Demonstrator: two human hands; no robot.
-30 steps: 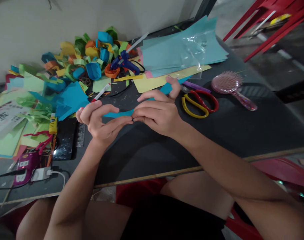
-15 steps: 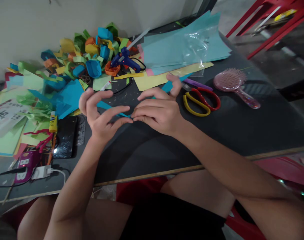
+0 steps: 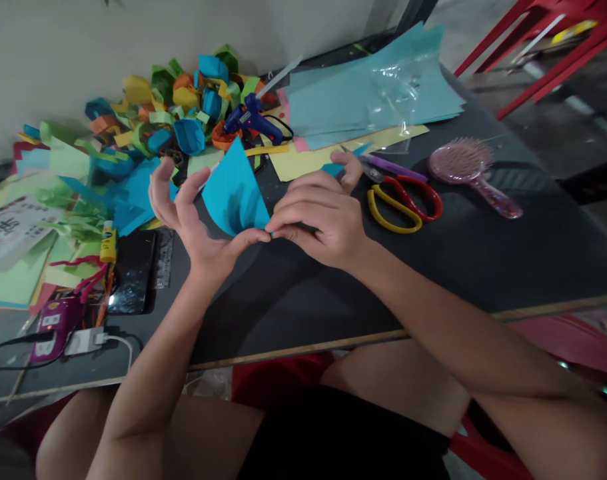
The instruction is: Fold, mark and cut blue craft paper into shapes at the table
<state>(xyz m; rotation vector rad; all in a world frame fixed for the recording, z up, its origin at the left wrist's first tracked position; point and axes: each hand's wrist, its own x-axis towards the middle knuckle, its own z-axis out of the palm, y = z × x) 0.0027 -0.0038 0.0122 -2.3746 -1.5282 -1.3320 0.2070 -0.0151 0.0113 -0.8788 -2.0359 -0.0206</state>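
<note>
A bright blue sheet of paper (image 3: pixel 236 190) stands up between my hands, its pointed corner upward and its lower part curving. With fingers pinched, my right hand (image 3: pixel 323 213) grips the paper's lower edge. My left hand (image 3: pixel 198 223) has its thumb pressed to that same spot, two fingers raised and spread, its index finger apparently hidden behind the paper. Another bit of blue paper shows beyond my right fingers. To the right of that hand lie scissors (image 3: pixel 396 210) with one yellow and one red handle, and a purple pen (image 3: pixel 396 167).
Folded colored paper pieces (image 3: pixel 158 117) pile up at the back, beside a blue glue gun (image 3: pixel 253 120). Light-blue sheets (image 3: pixel 333 100) lie behind. A pink hairbrush (image 3: pixel 463 163) rests at right. At left are a glue stick (image 3: pixel 108 243), a phone (image 3: pixel 130 273) and a purple power socket (image 3: pixel 57 327).
The blue paper has turned from nearly edge-on to showing its broad face upright. My left index finger has gone out of sight behind it, while my right hand stays almost in place.
</note>
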